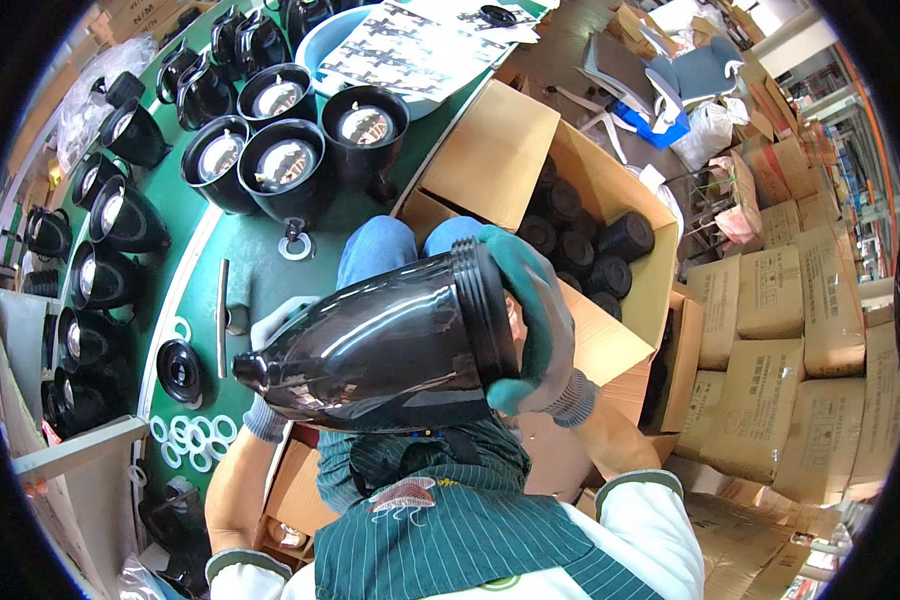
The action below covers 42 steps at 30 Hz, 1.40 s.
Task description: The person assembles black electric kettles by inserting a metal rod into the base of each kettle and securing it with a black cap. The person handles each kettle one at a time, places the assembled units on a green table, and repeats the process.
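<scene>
I hold a large glossy black jug shell (390, 345) lying on its side over my lap, narrow end pointing left. My right hand (540, 320), in a green-palmed glove, grips its wide ribbed rim. My left hand (270, 330), in a grey glove, is mostly hidden behind the narrow end and supports it there. An open cardboard box (500, 150) to my right holds several more black shells (575, 245).
A green worktable (185, 210) at my left carries several black jugs with shiny insides (285, 165), white rings (185, 435), a black lid (180, 370) and printed sheets (410, 45). Stacked brown cartons (790, 340) stand at the right.
</scene>
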Available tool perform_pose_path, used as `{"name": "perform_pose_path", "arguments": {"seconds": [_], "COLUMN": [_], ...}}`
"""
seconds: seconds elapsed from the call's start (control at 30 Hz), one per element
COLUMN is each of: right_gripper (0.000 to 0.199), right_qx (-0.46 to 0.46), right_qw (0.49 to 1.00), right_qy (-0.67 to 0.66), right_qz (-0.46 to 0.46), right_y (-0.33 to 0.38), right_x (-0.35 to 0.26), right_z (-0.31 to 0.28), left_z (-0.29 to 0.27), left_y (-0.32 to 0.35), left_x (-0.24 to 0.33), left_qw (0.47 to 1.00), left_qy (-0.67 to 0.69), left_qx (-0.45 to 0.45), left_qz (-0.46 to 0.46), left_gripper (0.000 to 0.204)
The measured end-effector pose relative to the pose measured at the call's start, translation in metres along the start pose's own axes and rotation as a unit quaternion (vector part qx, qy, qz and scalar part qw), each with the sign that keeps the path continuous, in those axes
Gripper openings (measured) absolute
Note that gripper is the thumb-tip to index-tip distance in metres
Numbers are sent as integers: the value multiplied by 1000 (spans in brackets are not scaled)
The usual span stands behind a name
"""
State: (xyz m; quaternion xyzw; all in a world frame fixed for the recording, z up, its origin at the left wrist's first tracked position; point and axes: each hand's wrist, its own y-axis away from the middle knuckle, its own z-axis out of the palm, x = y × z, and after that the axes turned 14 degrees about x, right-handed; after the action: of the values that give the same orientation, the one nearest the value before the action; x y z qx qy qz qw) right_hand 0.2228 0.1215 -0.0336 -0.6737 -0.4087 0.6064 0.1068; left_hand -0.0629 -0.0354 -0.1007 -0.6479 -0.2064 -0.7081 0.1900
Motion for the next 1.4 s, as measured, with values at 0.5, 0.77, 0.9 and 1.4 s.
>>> {"name": "perform_pose_path", "arguments": {"seconds": [0.5,0.77,0.9,1.4], "right_gripper": [122,95,84,73], "right_qx": [-2,-34,-111,-70], "right_qw": [997,959,928,934], "right_qy": [-27,-164,-196,-231], "right_qz": [-67,229,298,262], "right_y": [3,7,20,32], "right_x": [0,5,40,40], "right_z": [9,14,9,19], "left_z": [-28,-2,9,-23], "left_y": [6,4,21,1], "left_x": [-65,56,100,46], "left_qw": [945,866,739,798], "left_qy": [238,-307,-406,-411], "left_qx": [-100,70,-42,38], "left_qz": [-199,388,536,440], "left_gripper": [46,33,34,37]}}
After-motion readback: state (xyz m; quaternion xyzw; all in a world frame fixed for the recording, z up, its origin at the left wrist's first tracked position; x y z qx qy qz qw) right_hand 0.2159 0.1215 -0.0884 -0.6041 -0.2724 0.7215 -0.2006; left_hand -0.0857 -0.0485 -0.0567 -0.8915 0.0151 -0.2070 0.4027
